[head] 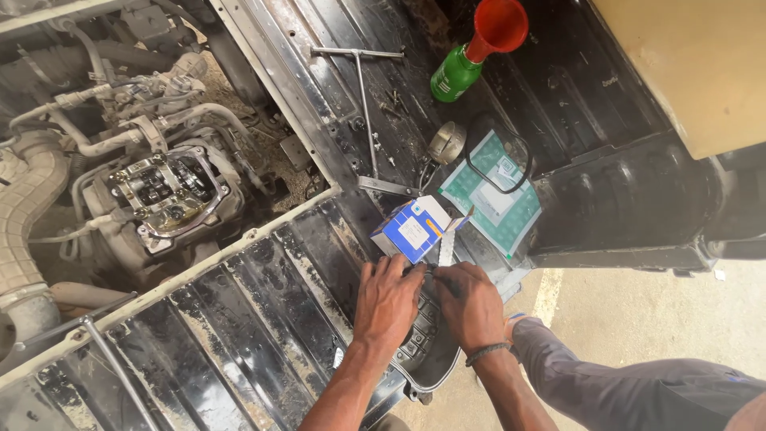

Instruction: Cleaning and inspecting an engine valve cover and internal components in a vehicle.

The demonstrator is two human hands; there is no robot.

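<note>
Dark cover mostly hidden under both hands, grey hose cut off left

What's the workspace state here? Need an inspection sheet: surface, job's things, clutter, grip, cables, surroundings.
Surface: black ribbed metal floor panel, dusty and scuffed, open over the engine bay.
Job's things: dark engine cover lying at the panel edge under both hands.
Clutter: blue and white carton, open; green and white gasket packet; T-handle wrench; green bottle with red funnel; round metal cap.
Grip: left hand and right hand both pressed on the cover; whether the fingers close on anything cannot be told.
Cables: hoses and wiring around the exposed engine head.
Surroundings: concrete ground; tan body panel.
</note>
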